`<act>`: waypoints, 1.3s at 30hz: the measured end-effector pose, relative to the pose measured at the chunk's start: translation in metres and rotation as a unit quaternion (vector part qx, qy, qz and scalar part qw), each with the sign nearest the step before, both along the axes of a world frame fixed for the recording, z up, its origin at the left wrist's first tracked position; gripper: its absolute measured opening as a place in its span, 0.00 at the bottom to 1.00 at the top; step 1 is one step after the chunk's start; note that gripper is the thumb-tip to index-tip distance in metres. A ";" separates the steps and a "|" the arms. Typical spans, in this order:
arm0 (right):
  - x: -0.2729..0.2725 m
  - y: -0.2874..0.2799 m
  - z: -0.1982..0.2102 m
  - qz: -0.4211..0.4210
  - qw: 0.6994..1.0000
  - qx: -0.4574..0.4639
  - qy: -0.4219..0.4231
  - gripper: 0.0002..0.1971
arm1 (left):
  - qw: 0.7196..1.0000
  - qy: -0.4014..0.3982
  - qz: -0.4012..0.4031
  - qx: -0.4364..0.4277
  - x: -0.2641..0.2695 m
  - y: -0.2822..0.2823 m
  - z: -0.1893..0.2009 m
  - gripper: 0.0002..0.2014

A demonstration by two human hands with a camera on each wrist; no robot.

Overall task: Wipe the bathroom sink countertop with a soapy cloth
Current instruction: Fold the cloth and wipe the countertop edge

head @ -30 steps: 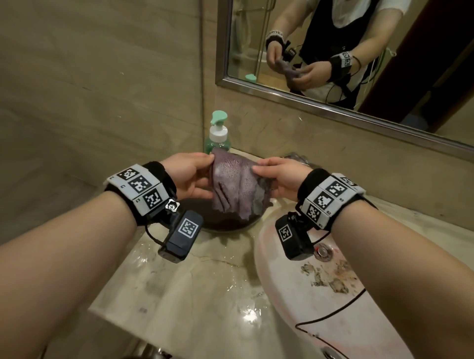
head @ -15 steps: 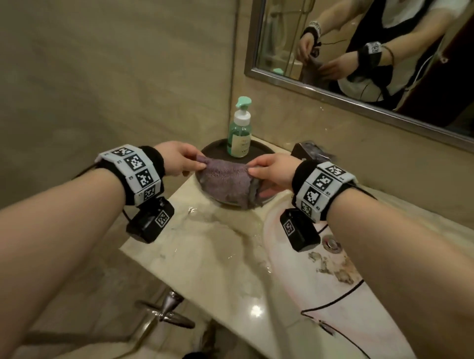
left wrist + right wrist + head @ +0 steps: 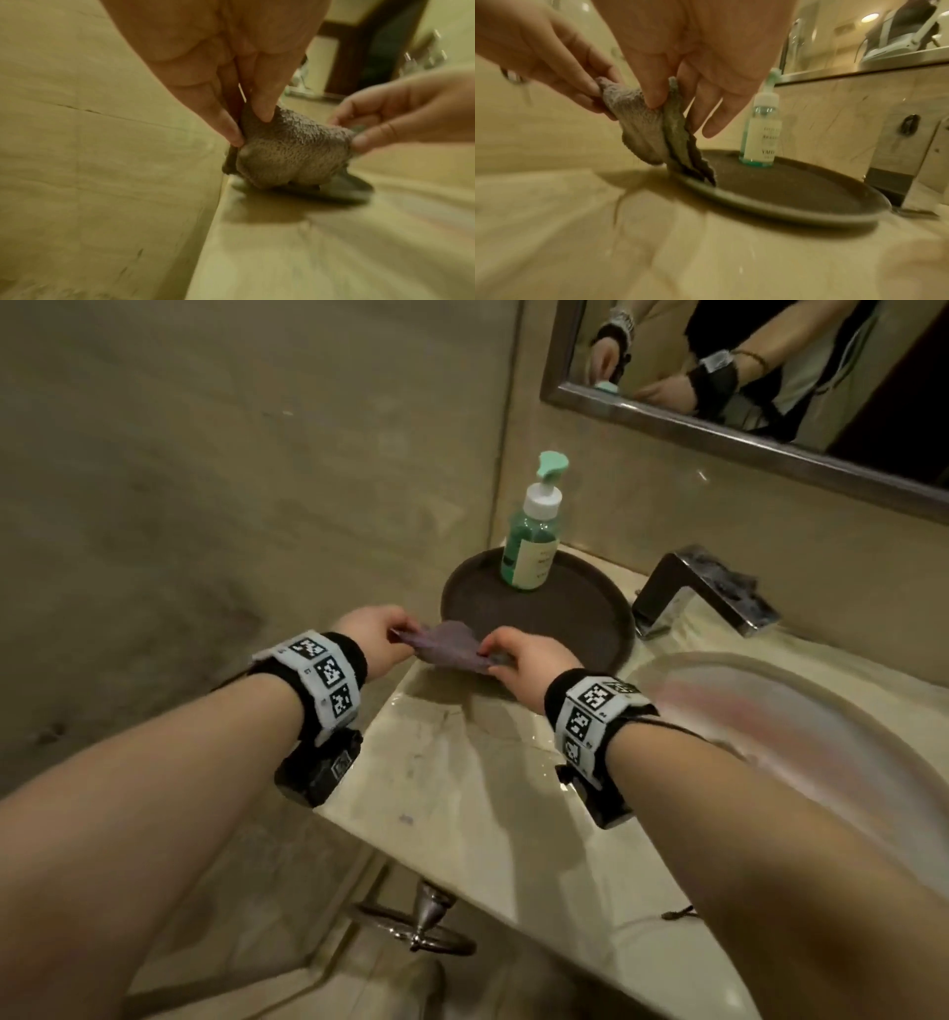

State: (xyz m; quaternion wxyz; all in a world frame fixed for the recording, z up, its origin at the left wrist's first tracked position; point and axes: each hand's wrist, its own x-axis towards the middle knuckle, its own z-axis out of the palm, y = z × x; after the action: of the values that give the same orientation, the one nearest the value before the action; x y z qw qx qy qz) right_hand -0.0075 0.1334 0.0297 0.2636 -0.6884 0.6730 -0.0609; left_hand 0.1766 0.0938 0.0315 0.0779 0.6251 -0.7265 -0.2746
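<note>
A small purple-grey terry cloth point(image 3: 445, 649) hangs folded between both hands, just above the beige marble countertop point(image 3: 477, 793). My left hand point(image 3: 377, 634) pinches its left corner between thumb and fingers point(image 3: 231, 130). My right hand point(image 3: 518, 660) pinches the right edge point(image 3: 654, 101). The cloth point(image 3: 652, 138) droops so its lower edge touches the front rim of a dark round tray point(image 3: 795, 203). In the left wrist view the cloth point(image 3: 290, 154) sags between the two grips.
A green soap pump bottle point(image 3: 534, 541) stands at the back of the tray point(image 3: 565, 618). A chrome faucet point(image 3: 703, 593) and the oval basin point(image 3: 801, 726) lie to the right. A tiled wall point(image 3: 205, 505) borders the counter's left end; a mirror point(image 3: 770, 367) hangs above.
Both hands have lowered the cloth from chest height toward the counter's left end, and it has been folded smaller. The head view has swung left and down.
</note>
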 end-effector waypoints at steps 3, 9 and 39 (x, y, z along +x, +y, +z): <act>0.012 0.012 -0.029 0.027 0.994 0.073 0.070 0.14 | 0.983 -0.142 -0.103 0.051 0.006 0.007 -0.030 0.17; 0.023 0.018 -0.041 0.059 0.992 -0.019 0.113 0.20 | 0.966 -0.190 -0.176 0.000 0.005 0.006 -0.060 0.30; 0.073 0.046 -0.065 0.165 0.964 0.107 0.177 0.32 | 0.910 -0.314 -0.257 0.080 0.021 0.048 -0.079 0.34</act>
State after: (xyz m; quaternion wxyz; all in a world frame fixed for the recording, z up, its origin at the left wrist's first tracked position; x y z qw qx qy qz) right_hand 0.0657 0.1798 -0.0350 0.2190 -0.7575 0.5886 0.1781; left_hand 0.1979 0.1423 -0.0479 -0.2779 0.4749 -0.8245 -0.1320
